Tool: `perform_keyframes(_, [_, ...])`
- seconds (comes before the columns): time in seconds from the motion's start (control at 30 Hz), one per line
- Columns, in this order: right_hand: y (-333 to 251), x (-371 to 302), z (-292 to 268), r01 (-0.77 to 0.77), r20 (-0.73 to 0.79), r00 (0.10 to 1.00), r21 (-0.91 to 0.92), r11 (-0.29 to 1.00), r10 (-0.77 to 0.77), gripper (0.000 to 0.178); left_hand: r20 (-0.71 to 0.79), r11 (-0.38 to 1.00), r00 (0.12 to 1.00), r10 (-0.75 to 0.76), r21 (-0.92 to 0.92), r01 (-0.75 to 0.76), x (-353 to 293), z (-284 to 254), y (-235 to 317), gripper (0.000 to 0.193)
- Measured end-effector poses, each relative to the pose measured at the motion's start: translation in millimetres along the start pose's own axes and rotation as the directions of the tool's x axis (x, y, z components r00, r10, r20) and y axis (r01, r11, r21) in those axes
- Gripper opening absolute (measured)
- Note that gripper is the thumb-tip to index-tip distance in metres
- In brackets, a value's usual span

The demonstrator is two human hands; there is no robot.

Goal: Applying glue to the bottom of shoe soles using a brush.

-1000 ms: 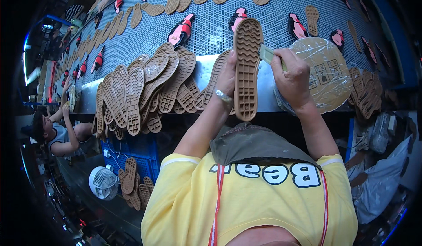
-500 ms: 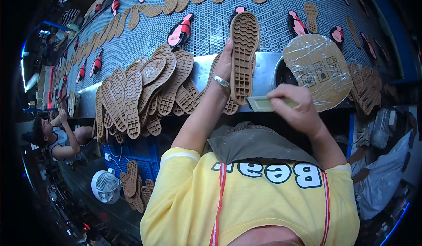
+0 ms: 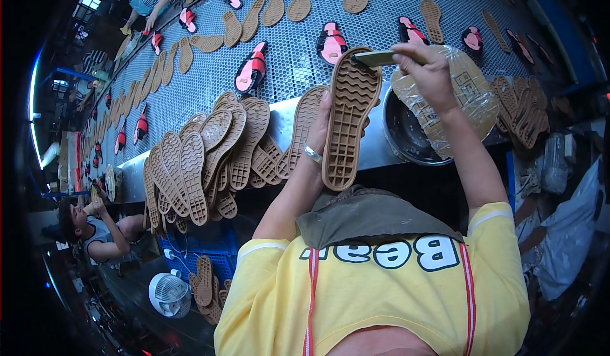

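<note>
Brown sole (image 3: 348,130) in left hand (image 3: 320,127), brush (image 3: 377,58) at its top in right hand (image 3: 427,73)

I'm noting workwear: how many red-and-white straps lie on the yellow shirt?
2: the left strap and right strap, both on the yellow shirt. Any under the dark cloth would be hidden.

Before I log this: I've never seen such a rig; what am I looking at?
No robot here: a person in yellow wears the fisheye camera on their head, looking down. The bare left hand holds up a brown ridged shoe sole; the bare right hand grips a flat green tool at the sole's upper end. On the blue honeycomb surface beyond lie flat brown soles and pink, red and black sandals. A heap of brown soles rests on a silvery metal ledge; a shiny wrapped board partly covers a round metal bowl.
</note>
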State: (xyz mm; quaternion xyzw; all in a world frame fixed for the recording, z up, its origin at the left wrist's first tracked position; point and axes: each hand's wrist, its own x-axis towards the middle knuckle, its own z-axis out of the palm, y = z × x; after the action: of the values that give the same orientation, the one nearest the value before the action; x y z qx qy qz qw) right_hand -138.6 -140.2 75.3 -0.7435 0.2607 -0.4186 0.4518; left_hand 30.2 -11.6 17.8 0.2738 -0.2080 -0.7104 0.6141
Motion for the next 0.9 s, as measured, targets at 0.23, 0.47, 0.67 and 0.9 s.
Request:
perform_keyframes(0.23, [-28, -85, 52, 0.541, 0.348, 0.819, -0.199, 0.817, -0.457, 0.024, -0.081, 0.952, 0.994, -0.07, -0.302, 0.042, 12, -19, 4, 0.07])
perform_keyframes(0.47, [-38, -67, 42, -0.01, 0.353, 0.935, 0.105, 0.994, -0.028, 0.01, -0.109, 0.982, 0.994, 0.016, -0.187, -0.036, 4, -25, 1, 0.071])
perform_keyframes(0.67, [-4, -24, 19, 0.008, -0.037, 0.999, -0.06, 0.998, -0.01, 0.012, -0.127, 0.999, 0.991, 0.049, -0.007, -0.05, -8, -10, -1, 0.072])
perform_keyframes(0.9, [-4, -13, 17, 0.042, -0.08, 0.995, -0.214, 0.976, -0.06, 0.011, -0.173, 0.998, 0.983, 0.066, 0.028, -0.062, -9, -9, -5, 0.066])
